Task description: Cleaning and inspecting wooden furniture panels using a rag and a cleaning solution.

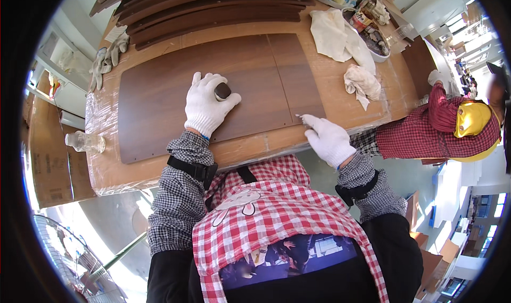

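Observation:
A dark brown wood-grain board [239,85] lies flat on the table, with a thin straight line running across its right part. Over its middle is my left hand [206,107] in a white knit glove, closed round a small round object with a dark brown end [222,91]; its kind is not clear. My right hand [329,143], gloved too, is at the board's near right edge. Its thumb and forefinger come together beside the line, and whatever they pinch is too small to make out.
Stacked brown boards [213,15] fill the far side. White cloths [335,34] and a crumpled rag [363,84] lie right of the board, near a tub of containers [375,39]. At left are spare gloves [109,58] and a glass jar [85,142]. A co-worker [426,125] stands close at right.

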`<state>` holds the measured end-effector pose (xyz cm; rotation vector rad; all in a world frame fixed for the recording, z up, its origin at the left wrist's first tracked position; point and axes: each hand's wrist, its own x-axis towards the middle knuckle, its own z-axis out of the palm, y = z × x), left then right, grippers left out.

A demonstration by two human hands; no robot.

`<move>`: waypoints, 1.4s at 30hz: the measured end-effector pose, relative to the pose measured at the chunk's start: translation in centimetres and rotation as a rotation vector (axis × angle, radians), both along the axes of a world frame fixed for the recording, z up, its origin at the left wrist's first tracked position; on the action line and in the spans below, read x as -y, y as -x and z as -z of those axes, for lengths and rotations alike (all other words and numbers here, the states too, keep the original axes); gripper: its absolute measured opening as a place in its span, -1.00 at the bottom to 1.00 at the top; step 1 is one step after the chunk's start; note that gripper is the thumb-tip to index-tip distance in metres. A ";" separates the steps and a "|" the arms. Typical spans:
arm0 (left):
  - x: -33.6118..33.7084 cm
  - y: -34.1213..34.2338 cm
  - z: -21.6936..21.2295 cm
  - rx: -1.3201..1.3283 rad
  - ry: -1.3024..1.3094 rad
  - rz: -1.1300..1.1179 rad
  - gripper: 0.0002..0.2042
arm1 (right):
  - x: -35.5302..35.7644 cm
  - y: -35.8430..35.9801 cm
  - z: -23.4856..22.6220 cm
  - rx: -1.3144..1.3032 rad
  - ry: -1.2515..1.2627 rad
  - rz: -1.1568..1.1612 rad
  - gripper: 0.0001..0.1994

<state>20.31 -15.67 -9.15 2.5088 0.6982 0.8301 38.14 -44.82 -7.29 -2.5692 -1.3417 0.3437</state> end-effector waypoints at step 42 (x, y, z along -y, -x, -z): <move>10.1 12.3 -2.2 0.111 1.231 0.233 -0.53 | -23.2 -5.5 5.6 -0.232 -0.644 0.018 -0.51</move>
